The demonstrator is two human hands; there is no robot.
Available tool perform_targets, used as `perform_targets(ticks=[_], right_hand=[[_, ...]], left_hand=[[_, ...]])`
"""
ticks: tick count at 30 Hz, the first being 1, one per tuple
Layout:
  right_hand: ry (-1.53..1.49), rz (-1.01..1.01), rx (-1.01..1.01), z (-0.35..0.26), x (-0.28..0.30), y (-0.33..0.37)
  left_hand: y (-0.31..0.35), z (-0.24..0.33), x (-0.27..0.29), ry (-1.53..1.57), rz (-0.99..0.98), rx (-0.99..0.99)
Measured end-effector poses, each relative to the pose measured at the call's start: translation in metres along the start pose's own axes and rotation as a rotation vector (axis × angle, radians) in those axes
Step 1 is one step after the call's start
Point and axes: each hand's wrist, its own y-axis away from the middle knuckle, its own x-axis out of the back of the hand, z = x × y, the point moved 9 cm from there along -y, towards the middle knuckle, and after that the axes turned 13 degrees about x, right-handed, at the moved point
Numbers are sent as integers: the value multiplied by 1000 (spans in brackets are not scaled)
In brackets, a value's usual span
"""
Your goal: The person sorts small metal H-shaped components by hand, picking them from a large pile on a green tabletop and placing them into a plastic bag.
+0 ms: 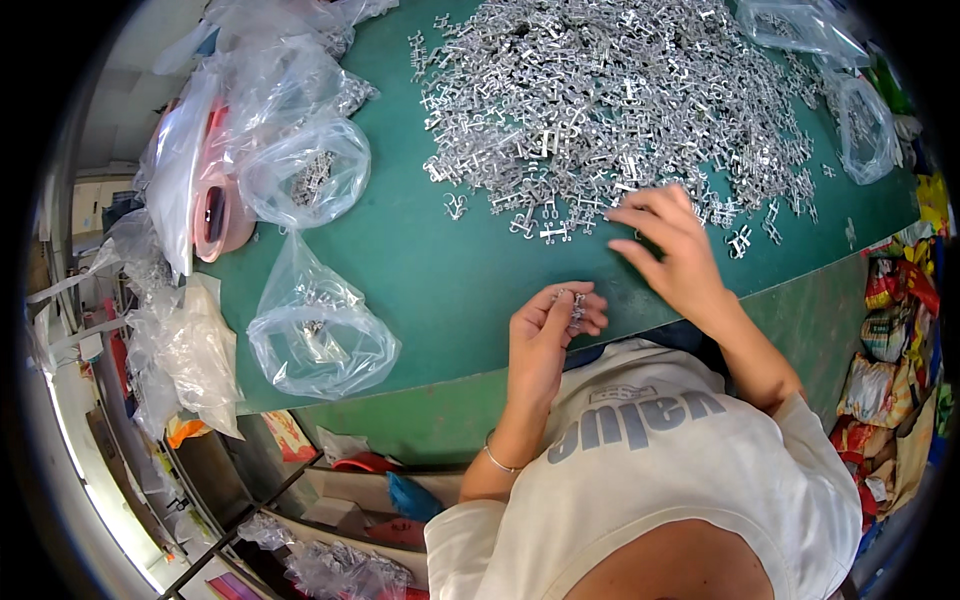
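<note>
A large heap of small silver metal clips [620, 100] with hooked ends covers the far middle of the green table [440, 270]. Near the table's front edge my left hand [537, 338] is closed round a few clips [577, 309], its thumb pressed over them. My right hand [683, 262] hovers at the heap's near edge, thumb and fingers apart, with nothing visible between them. Several loose clips [555, 232] lie just left of its fingertips. Others [739, 242] are scattered to its right.
Two clear plastic bags [325, 340] [345, 185] with some clips inside stand open at the left. Behind them are a pink container [228, 225] and more plastic bags. Further bags [868, 135] lie at the far right. Colourful packages [885, 390] are stacked beyond the table's right end.
</note>
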Motion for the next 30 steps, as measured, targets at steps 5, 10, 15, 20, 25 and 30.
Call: perform_targets(ticks=[5,10,15,20,25,30], right_hand=[[256,-100,87,-6,-29,-10],[86,-95,126,1,-18,12],[117,8,74,-8,4,9],[234,-143,100,-10,-18,9],[-71,-37,-23,1,-15,18],[-233,-44,43,-26,-18,20]], left_hand=[[5,9,2,42,70,-54],[3,8,15,-48,117,-74],[1,9,5,93,50,-82],[2,4,0,203,-14,-19],[3,-2,7,186,30,59],[0,-5,-5,396,24,68]])
